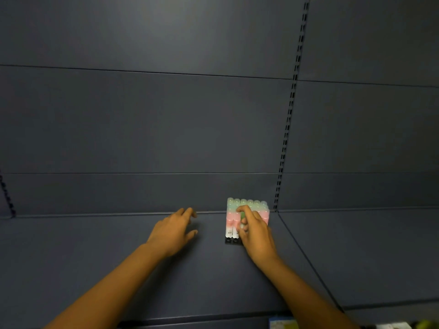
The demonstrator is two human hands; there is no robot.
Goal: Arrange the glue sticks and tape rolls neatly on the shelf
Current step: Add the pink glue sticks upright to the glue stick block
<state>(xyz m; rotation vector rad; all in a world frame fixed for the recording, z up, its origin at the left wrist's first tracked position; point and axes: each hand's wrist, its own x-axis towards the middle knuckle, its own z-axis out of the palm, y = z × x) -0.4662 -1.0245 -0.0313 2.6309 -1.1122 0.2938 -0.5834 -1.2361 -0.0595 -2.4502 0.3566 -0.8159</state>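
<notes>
Both hands are out over the dark blue shelf (118,269). Her or his right hand (255,230) sits on top of a block of glue sticks (231,220), fingers curled down over the near right part of it; the forefinger reaches up across the pink band and the thumb tucks in at the white lower ends, so it looks to be gripping or pinching at least one stick, though I cannot tell exactly how many. The glue sticks lie side by side in a tight bundle, directly under and just beyond that hand, their pale green caps pointing away toward the back panel (166,127) and their black bases nearest the wrist. The far end of the bundle lies close to the seam where shelf meets back panel.

Over to the left of the bundle, well apart from it, the left hand (173,230) hovers or rests with fingers loosely spread and relaxed, holding nothing; its fingertips reach near the same seam. I cannot tell whether the palm touches the shelf.

Just right of the right hand, a slotted upright strip (288,119) runs up the back panel. Close by the right forearm, at the bottom edge, some blurred packaging (282,323) peeks in.
</notes>
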